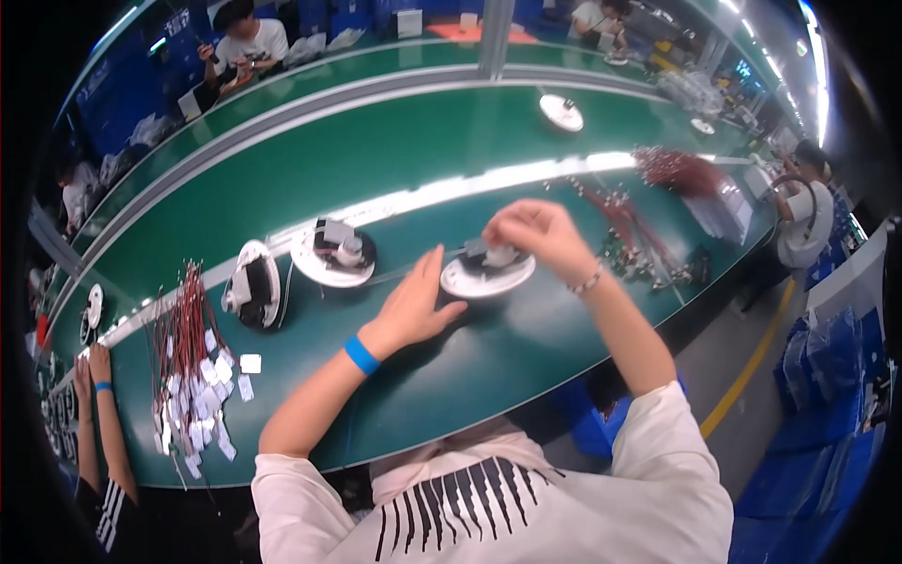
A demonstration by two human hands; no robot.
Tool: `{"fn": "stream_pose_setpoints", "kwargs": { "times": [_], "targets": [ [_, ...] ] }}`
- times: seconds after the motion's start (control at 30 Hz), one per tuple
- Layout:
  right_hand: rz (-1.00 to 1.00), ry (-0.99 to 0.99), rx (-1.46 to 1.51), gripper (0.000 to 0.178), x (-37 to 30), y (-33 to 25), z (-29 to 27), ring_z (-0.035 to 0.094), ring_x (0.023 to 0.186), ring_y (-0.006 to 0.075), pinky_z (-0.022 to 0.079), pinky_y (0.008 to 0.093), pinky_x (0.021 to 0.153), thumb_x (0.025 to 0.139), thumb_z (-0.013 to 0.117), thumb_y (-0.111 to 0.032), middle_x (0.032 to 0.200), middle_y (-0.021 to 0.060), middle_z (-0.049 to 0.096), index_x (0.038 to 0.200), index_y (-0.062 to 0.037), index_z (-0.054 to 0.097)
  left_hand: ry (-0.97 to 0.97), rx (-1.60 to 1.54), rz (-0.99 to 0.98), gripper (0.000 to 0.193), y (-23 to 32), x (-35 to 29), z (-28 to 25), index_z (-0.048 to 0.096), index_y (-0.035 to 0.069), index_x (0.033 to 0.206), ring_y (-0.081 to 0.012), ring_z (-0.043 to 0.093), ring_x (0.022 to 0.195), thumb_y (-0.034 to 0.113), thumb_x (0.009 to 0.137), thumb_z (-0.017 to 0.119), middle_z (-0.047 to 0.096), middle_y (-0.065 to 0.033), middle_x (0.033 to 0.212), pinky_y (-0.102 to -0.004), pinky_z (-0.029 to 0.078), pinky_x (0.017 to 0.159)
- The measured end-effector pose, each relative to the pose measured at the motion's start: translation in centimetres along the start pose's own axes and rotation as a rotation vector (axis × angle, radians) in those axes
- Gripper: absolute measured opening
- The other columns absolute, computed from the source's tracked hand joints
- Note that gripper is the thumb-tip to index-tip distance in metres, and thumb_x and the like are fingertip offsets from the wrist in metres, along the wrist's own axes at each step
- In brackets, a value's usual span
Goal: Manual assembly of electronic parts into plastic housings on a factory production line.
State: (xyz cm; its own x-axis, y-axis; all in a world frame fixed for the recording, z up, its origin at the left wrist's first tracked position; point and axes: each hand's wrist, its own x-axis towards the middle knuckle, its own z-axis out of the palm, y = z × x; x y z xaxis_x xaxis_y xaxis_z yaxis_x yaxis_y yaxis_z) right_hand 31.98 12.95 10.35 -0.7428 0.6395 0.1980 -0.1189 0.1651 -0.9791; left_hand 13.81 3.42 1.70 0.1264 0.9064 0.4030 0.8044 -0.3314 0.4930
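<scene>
In front of me a round white disc-shaped unit (487, 284) with a dark inner part lies on the green bench. My left hand (412, 303) is beside its left rim, fingers stretched out and thumb apart, gripping nothing. Above the unit's middle, my right hand (543, 237) has its fingers drawn together in a pinch. It covers part of the unit, and what sits between the fingertips is hidden and slightly blurred. To the left, a similar round unit (331, 268) lies with its grey box and round part facing up. Another round unit (256, 285) stands tilted beside it.
Dark red wires with white tags (202, 395) lie left on the bench. More red wires (681, 169) and small connectors (639, 258) lie right. A white disc (561, 113) rests on the far belt. A co-worker's hands (92, 371) are at far left; a blue bin (601, 428) stands below.
</scene>
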Motion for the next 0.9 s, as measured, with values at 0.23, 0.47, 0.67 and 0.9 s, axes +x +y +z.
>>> {"fn": "stream_pose_setpoints", "kwargs": {
  "times": [0.23, 0.47, 0.67, 0.9],
  "targets": [
    [-0.249, -0.506, -0.153, 0.067, -1.3, -2.6, 0.7, 0.040, 0.110, 0.0199, 0.031, 0.0328, 0.092, 0.069, 0.062, -0.040, 0.119, 0.0107, 0.041, 0.120, -0.0019, 0.038, -0.115, 0.033, 0.052, 0.048, -0.5, 1.0, -1.9, 0.044, 0.000, 0.104, -0.0292, 0.054, 0.063, 0.011, 0.062, 0.064, 0.055, -0.0134, 0.070, -0.0369, 0.044, 0.057],
    [-0.221, -0.607, -0.030, 0.098, -0.2, -3.8, 3.1, 0.031, 0.117, 0.0256, 0.026, 0.0379, 0.094, 0.064, 0.009, -0.077, 0.124, 0.0121, 0.037, 0.128, -0.0052, 0.027, -0.299, 0.489, -0.077, 0.030, 4.8, 1.5, -9.2, 0.056, 0.005, 0.089, -0.0312, 0.055, 0.065, 0.006, 0.060, 0.062, 0.057, -0.0143, 0.073, -0.0401, 0.044, 0.054],
    [-0.526, -0.145, -0.392, 0.042, 0.7, -2.4, 6.0, 0.054, 0.096, 0.0215, 0.042, 0.0279, 0.079, 0.078, 0.051, -0.007, 0.106, 0.0142, 0.054, 0.118, 0.0002, 0.040, 0.073, 0.573, 0.001, 0.013, 8.7, 1.2, -12.0, 0.053, 0.003, 0.077, -0.0283, 0.055, 0.060, 0.005, 0.065, 0.058, 0.055, -0.0100, 0.070, -0.0364, 0.042, 0.049],
    [-0.355, -0.055, -0.007, 0.040, 1.2, -1.6, 8.5, 0.060, 0.075, 0.0155, 0.048, 0.0243, 0.069, 0.077, 0.047, 0.004, 0.083, 0.0142, 0.061, 0.116, 0.0037, 0.040, 0.302, 0.438, 0.360, 0.017, 8.1, 1.6, -12.8, 0.052, 0.002, 0.078, -0.0214, 0.057, 0.058, -0.002, 0.062, 0.057, 0.056, -0.0103, 0.077, -0.0283, 0.043, 0.041]
  ]
}}
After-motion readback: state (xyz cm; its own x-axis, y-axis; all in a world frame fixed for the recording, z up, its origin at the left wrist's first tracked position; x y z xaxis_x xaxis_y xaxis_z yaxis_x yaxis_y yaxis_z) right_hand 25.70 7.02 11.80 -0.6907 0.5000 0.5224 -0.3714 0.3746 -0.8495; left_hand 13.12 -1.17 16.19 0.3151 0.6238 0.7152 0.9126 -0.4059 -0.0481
